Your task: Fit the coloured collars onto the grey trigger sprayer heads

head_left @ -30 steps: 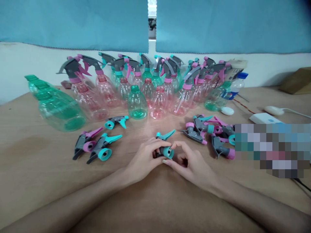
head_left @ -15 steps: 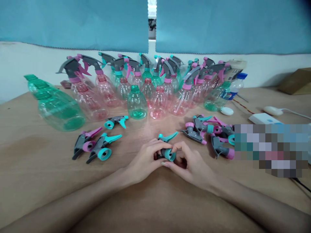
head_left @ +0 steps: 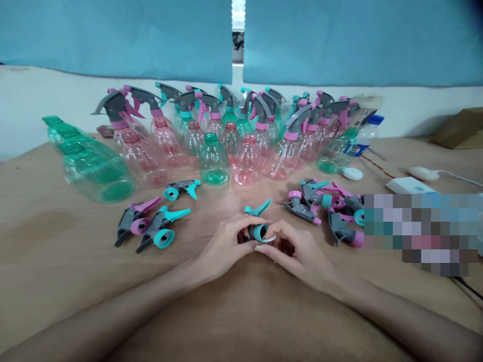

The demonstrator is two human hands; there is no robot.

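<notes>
A grey trigger spray head [head_left: 258,233] with a turquoise trigger and collar is gripped in my left hand [head_left: 226,246], its fingers curled over the top and the thumb underneath. Its collar opening faces right, toward me. My right hand [head_left: 298,249] is closed at that opening, index finger and thumb pinching a thin whitish disc [head_left: 269,239] at the collar's lower rim. The disc's exact kind is unclear. Several spray heads lie to the left, among them one with a turquoise collar [head_left: 164,238] and one with a pink collar [head_left: 140,226]. More spray heads [head_left: 302,207] are heaped on the right.
Green and pink clear bottles stand in rows behind, some open like the green bottle [head_left: 215,161], others topped with spray heads. A blue-capped bottle [head_left: 368,134], a white oval object [head_left: 352,174], a white box [head_left: 411,185] and cables occupy the right. A blurred patch covers the far right.
The whitish piece, earlier inside the collar opening, now shows at its lower right edge between my right fingers. The spray head has turned slightly in my left hand. The view has shifted a little.
</notes>
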